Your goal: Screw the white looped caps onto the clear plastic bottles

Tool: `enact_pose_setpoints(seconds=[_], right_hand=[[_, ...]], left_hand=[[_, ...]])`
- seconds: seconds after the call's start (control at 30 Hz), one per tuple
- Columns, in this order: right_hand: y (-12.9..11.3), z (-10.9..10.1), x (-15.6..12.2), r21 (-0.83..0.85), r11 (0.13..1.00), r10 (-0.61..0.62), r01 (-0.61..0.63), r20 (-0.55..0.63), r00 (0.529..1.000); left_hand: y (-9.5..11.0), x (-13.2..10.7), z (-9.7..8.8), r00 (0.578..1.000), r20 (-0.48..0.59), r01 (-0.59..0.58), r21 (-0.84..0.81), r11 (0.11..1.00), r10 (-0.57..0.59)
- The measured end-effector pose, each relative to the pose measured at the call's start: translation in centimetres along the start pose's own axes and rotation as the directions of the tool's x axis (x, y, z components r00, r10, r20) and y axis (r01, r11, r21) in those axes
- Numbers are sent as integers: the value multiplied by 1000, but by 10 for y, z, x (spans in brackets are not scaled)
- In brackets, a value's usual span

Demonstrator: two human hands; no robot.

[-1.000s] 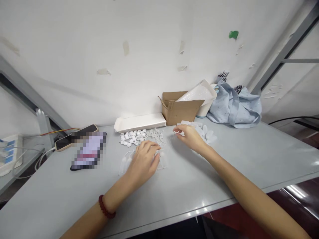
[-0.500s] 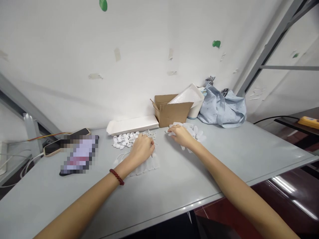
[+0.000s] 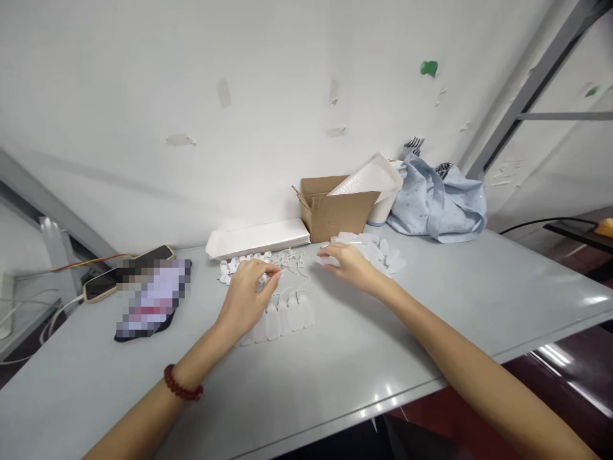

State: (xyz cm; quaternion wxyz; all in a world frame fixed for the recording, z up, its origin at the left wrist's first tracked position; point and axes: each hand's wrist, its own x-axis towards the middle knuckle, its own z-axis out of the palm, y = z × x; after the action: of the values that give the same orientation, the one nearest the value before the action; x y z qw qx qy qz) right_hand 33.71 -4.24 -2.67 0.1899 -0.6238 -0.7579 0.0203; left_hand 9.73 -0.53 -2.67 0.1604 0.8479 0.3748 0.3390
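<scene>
My left hand point(image 3: 249, 291) is pinched, thumb against fingers, with a small white bit at the fingertips that is too small to name. It hovers over white caps point(image 3: 233, 263) and beside a tangle of thin white cords point(image 3: 288, 257). Just in front, a row of clear plastic sleeves point(image 3: 285, 317) lies side by side, several with a white cord curling from the top; my hand hides some of them. On the right, my right hand point(image 3: 348, 265) grips a clear plastic sleeve point(image 3: 327, 260) at the edge of a loose pile of similar sleeves point(image 3: 379, 247).
Behind the parts lie a flat white box point(image 3: 258, 238) and an open cardboard box point(image 3: 342, 214) with a white padded envelope point(image 3: 371, 176) in it. A light blue cloth bag point(image 3: 438, 204) rests at the back right. To the left are a phone point(image 3: 100, 284) and a blurred-out item point(image 3: 156, 297).
My left hand has drawn back left from the cords, its fingers now pinched, uncovering the row of sleeves. My right hand stays by the pile, with a sleeve now showing at its fingers.
</scene>
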Motion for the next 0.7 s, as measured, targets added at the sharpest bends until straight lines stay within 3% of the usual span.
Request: enact_pose_setpoints(seconds=[0.13,0.33,0.5,0.7], right_hand=[[-25,0,-11,236,956,-149,176,-127,981],[-51,-1,-24,304,879,-308,367,-225,924],[-59,-1,-27,349,861,-309,370,-219,926],[-60,3,-28,395,883,-186,254,-202,962]], left_hand=[[0,-14,0,1000,-22,-23,-19,1000,22],[10,-22,1,995,-90,-51,-14,999,50],[19,-27,5,975,-178,-133,-9,991,130],[23,-29,7,947,-250,-201,20,979,199]])
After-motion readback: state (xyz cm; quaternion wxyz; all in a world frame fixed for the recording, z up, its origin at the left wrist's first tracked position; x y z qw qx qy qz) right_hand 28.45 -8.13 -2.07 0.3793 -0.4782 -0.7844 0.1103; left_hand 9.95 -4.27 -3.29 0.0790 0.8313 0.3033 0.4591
